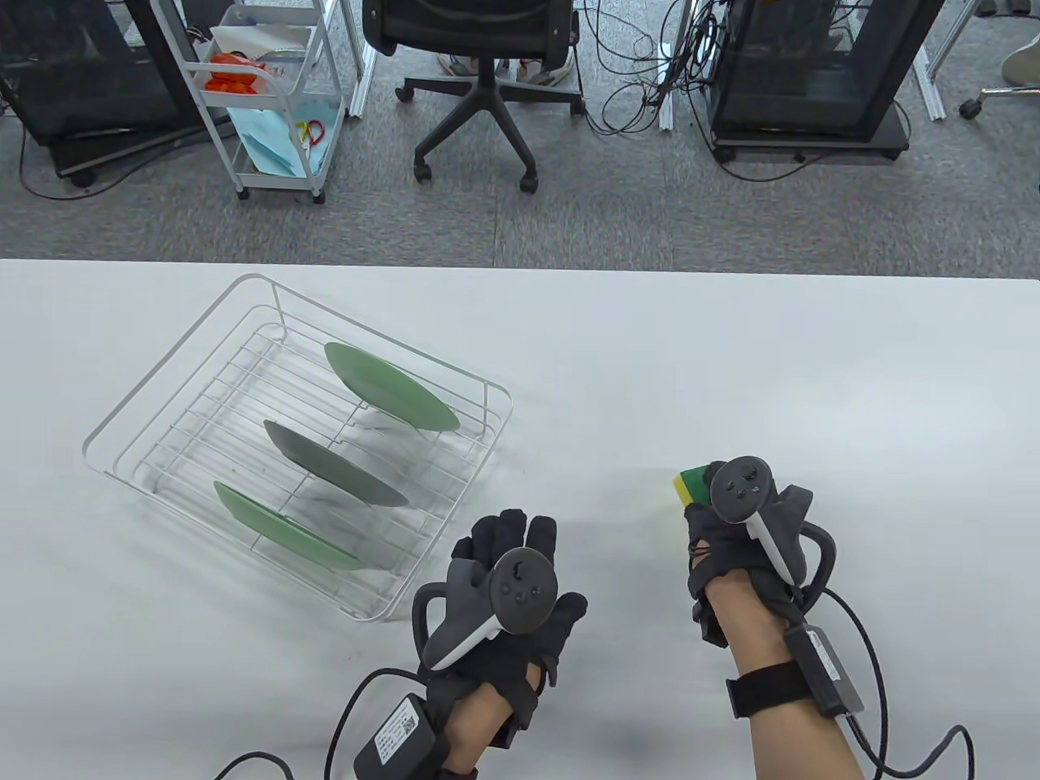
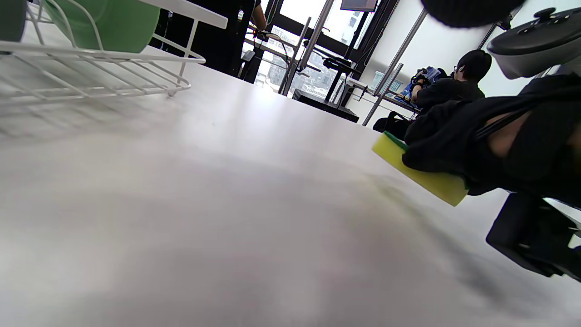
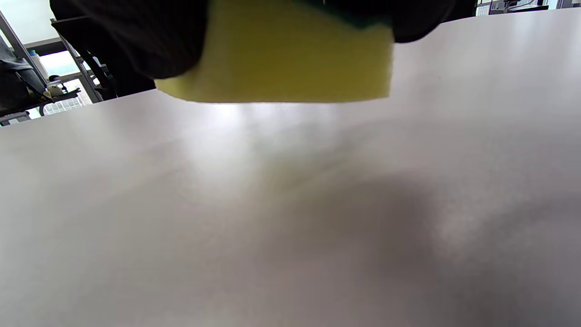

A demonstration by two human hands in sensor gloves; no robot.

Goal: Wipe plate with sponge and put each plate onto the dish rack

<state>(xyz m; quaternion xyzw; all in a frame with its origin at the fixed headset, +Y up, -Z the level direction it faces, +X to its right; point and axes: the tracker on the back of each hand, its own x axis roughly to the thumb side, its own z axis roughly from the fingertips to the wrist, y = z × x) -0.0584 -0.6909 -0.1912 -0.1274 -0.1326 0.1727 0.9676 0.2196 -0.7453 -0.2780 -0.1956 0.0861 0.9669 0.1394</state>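
**Sponge in hand, rack full**

The right hand [image 1: 743, 528] grips the sponge [image 1: 692, 486] just above the table [image 1: 731, 366]; it looks soft and light, best pinched by its sides. The left hand [image 1: 508, 585] hovers, fingers relaxed, holding nothing. The rack [image 1: 203, 325] holds three plates [image 1: 390, 396] on edge, seemingly slotted between wires.

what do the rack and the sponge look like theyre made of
Dish rack: thin metal wire with what looks like a glossy white coating, judging by its slim welded rods. Sponge: soft yellow foam with a matte face and a darker green scouring layer, held in the right hand.
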